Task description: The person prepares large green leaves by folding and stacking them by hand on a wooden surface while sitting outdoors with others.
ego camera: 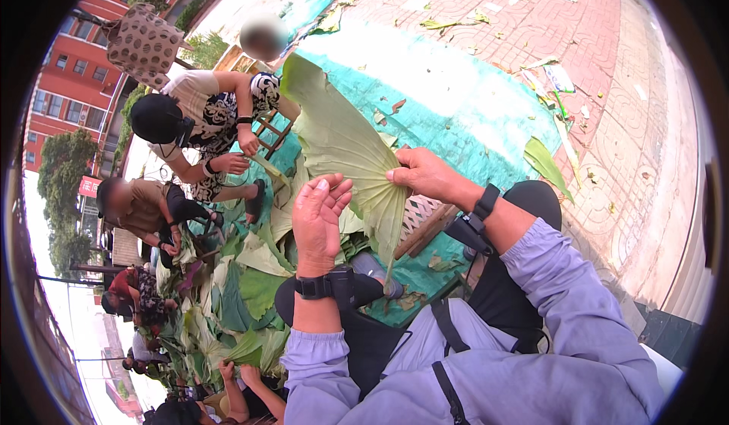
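Note:
My right hand (pixel 428 173) pinches a large pale green lotus leaf (pixel 347 134) at its gathered, ribbed part, with the thumb on top. The leaf fans out up and to the left, and a narrow tip hangs down between my forearms. My left hand (pixel 320 214) is raised just left of the leaf, palm up with the fingers curled; it holds nothing that I can see. Both wrists carry black strapped devices. Below and left of my left hand lies a big heap of green leaves (pixel 259 288).
A teal ground sheet (pixel 455 106) bears leaf scraps. A slatted wooden stool or crate (pixel 424 228) stands beyond my knees. At the left, a person in a black cap (pixel 156 119) and several other seated people handle leaves around the heap. Paving with scattered scraps lies at the upper right.

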{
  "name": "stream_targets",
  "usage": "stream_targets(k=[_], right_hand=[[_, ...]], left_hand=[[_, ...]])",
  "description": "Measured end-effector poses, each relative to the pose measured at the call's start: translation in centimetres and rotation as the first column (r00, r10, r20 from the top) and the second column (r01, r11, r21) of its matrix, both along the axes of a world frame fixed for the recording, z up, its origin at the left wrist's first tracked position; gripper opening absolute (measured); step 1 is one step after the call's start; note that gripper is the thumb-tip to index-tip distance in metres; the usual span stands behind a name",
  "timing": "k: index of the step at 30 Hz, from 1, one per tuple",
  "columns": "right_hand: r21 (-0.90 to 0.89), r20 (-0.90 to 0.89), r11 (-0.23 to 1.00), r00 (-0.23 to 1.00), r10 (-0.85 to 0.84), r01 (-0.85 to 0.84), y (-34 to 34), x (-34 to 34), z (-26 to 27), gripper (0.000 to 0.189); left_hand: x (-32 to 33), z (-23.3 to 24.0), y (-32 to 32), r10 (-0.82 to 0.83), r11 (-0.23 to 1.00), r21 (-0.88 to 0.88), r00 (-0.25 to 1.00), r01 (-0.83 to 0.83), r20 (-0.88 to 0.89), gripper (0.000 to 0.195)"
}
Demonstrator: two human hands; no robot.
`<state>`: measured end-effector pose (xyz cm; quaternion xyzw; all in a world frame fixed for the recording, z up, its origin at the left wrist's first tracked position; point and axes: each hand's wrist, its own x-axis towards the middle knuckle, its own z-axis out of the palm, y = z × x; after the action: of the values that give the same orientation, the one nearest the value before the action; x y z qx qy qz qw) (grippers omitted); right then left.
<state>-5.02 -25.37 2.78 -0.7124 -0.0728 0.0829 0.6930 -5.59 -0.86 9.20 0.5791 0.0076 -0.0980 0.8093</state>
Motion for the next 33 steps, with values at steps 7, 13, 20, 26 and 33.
stream_targets(k=[7, 13, 20, 26, 33], right_hand=[[0.260, -0.211, 0.965, 0.977, 0.017, 0.039, -0.1, 0.1, 0.5, 0.025], [0.284, -0.296, 0.957, 0.955, 0.029, 0.059, 0.0, 0.0, 1.3, 0.032], [0.220, -0.339, 0.976, 0.937, 0.084, -0.008, -0.7, -0.3, 1.8, 0.038], [0.228, -0.331, 0.973, 0.937, 0.107, -0.031, -0.7, -0.5, 1.1, 0.036], [0.211, -0.300, 0.977, 0.952, 0.057, 0.008, -1.3, -0.1, 1.6, 0.032]], left_hand=[[-2.0, -3.8, -2.3, -0.138, 0.925, 0.363, 0.989, 0.111, 0.048, 0.043], [-1.9, -6.2, -2.5, -0.233, 0.866, 0.470, 0.969, 0.171, 0.078, 0.068], [-3.1, -4.5, -5.2, -0.317, 0.903, 0.322, 0.947, 0.285, 0.048, 0.068], [-2.6, -6.7, -4.1, -0.294, 0.938, 0.188, 0.956, 0.292, -0.014, 0.049], [-2.3, -7.1, -2.6, -0.208, 0.977, 0.015, 0.970, 0.211, -0.126, 0.047]])
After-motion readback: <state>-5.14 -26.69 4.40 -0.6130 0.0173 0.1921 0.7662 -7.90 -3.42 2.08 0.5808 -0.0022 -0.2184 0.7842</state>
